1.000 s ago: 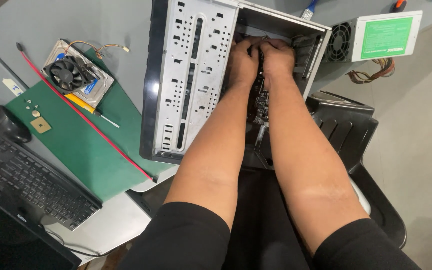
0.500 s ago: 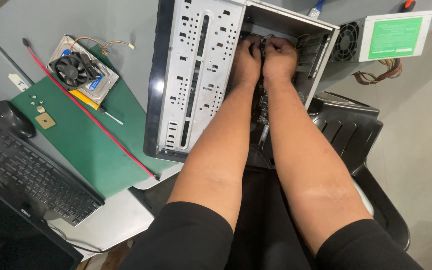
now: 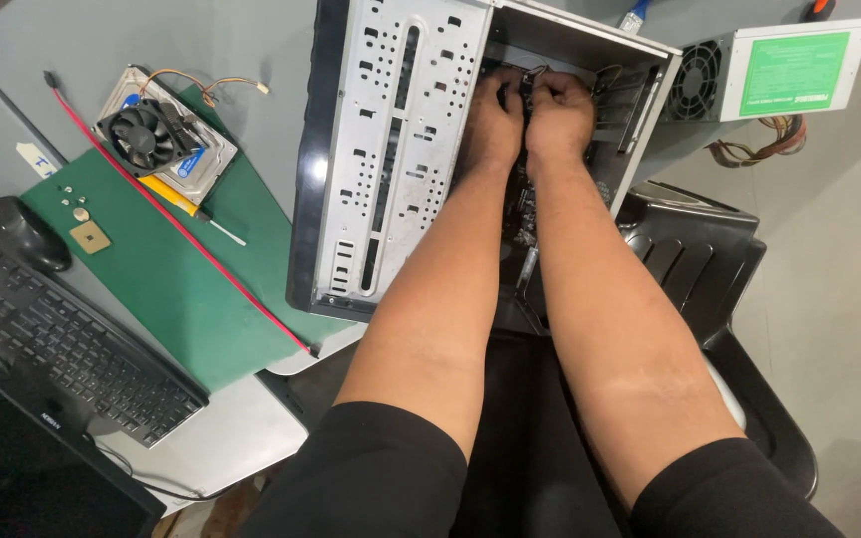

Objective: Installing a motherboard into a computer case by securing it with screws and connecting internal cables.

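Both your hands stay deep inside the open grey metal computer case [image 3: 391,149], left hand [image 3: 493,125] and right hand [image 3: 560,120] curled on a dark connector [image 3: 527,85]; a green rectangular label [image 3: 794,72] faces up on the grey power supply box [image 3: 769,70] at the counter's far right.

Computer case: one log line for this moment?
left hand inside computer case | right hand beside it, gripping cable | fan on green mat

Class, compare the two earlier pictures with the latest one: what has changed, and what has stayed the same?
Little has changed. The left hand and right hand stay pressed together inside the open computer case, fingers on the cables there. Only the camera view shifted slightly. The cooling fan, green mat and power supply lie unmoved.
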